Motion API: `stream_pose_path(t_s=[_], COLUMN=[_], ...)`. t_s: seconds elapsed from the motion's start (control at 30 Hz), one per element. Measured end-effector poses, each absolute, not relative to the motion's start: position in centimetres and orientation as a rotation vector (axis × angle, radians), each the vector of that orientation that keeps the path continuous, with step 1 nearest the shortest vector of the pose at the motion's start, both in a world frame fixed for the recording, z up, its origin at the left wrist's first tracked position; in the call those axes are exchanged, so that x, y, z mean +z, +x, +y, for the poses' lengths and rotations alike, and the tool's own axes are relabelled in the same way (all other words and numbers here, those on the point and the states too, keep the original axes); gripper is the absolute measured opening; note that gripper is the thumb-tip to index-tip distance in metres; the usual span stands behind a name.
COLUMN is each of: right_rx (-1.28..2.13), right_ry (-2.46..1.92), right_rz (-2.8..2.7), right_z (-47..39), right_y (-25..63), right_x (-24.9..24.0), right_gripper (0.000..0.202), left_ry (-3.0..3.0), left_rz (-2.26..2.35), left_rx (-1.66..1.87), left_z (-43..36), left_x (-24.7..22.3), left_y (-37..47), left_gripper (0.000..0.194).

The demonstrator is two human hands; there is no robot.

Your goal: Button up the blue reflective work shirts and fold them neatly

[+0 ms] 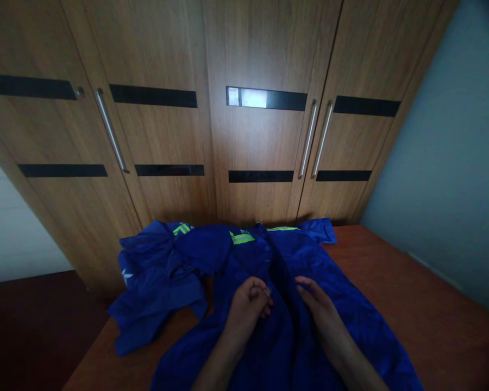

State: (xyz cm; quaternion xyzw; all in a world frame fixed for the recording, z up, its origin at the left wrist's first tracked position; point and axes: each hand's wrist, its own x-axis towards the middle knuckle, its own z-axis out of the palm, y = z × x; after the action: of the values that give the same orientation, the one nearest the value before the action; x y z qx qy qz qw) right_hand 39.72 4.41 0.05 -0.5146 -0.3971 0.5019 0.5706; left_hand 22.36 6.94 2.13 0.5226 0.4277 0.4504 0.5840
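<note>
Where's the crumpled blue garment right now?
In the head view, the crumpled garment lies at left, against the spread garment, in front of the wardrobe.

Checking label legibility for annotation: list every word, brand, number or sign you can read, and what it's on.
Legible text: none.
Pale mark above the chest strip on the spread blue garment: too small and blurred to tell whether it is lettering.
White mark on the crumpled blue garment: pointed shape, no readable characters.
</note>
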Motion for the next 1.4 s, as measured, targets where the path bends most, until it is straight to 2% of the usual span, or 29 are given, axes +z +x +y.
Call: stream_pose_path(t_s=[0.1,0.23,0.4,0.53,0.63,0.73,0.97,1.07,1.23,1.4], right_rx=[1.108,0.829,0.598,0.298,0.088,-0.022,0.436,0.566,0.693,0.631], right_ry=[-1.279,-1.438,-1.642,-1.708,-1.659,-1.628,-1.363,-1.335,-1.356,-1.397], right_rz=[-1.092,-1.516,-1.763,-1.870,-1.847,-1.761,-1.599,-1.481,-1.512,-1.553], right_z=[4.9,5.6,4.9,4.4,4.4,4.2,4.2,4.6,4.7,4.1], right_y=[40.6,42.3,42.1,40.8,40.6,40.7,40.3,40.1,39.9,39.8], right_x=[-0.3,-1.1,-0.6,-0.6,-0.3,0.6,1.9,1.8,1.7,1.6], right_gripper=[0.039,0.023,0.035,0.008,0.019,0.019,0.019,0.018,0.019,0.017], left_ry=[1.167,1.146,1.185,1.203,1.208,1.217,1.313,1.401,1.553,1.942], left_rz=[1.001,0.984,0.977,0.994,1.002,0.997,0.983,0.993,1.116,1.358], left_rx=[1.096,1.101,1.071,1.079,1.082,1.105,1.155,1.159,1.079,0.963], left_z=[6.9,6.9,6.9,6.8,6.8,6.9,6.7,6.5,6.0,5.6], left_x=[2.7,2.7,2.3,2.1,2.1,2.3,2.1,1.6,1.3,0.5], left_y=[22.0,22.1,22.6,22.7,22.5,22.4,22.5,23.0,23.9,23.9], left_gripper=[0.020,0.022,0.021,0.020,0.019,0.018,0.017,0.023,0.033,0.025])
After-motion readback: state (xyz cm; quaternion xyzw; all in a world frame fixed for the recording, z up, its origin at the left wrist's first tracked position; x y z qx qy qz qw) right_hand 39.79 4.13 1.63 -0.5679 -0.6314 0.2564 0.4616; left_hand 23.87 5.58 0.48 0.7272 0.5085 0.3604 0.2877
